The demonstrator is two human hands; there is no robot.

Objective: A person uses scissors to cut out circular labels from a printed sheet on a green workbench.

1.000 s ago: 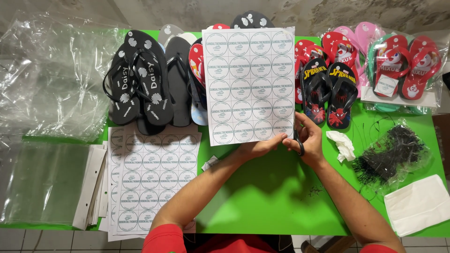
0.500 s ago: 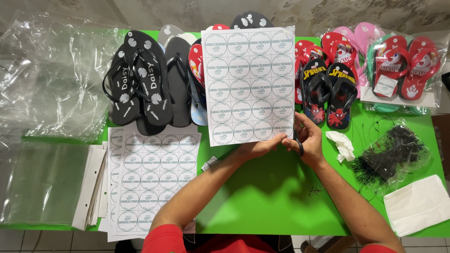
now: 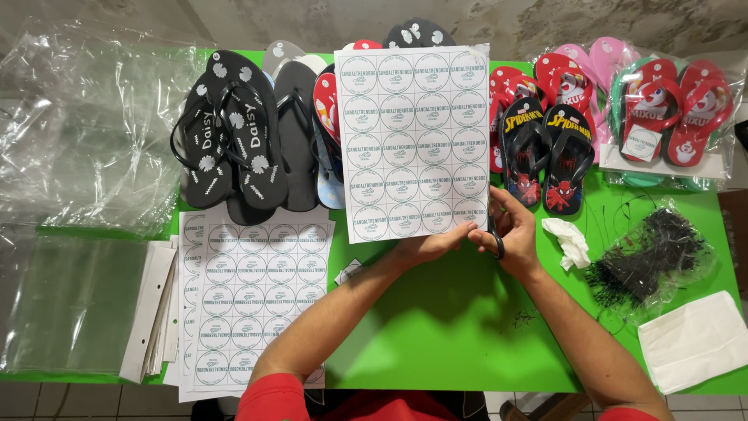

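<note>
The left hand (image 3: 432, 248) pinches the lower edge of the sticker sheet (image 3: 413, 144) — long axis running away from the hands. The right hand (image 3: 510, 234) closes on what seem scissors (image 3: 495, 238), touching that edge.

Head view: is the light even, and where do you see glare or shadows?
Head view: even, soft light and sharp focus; glare on the clear plastic bags; soft shadow on the green table under the forearms; the left hand and right hand are unblurred.
</note>
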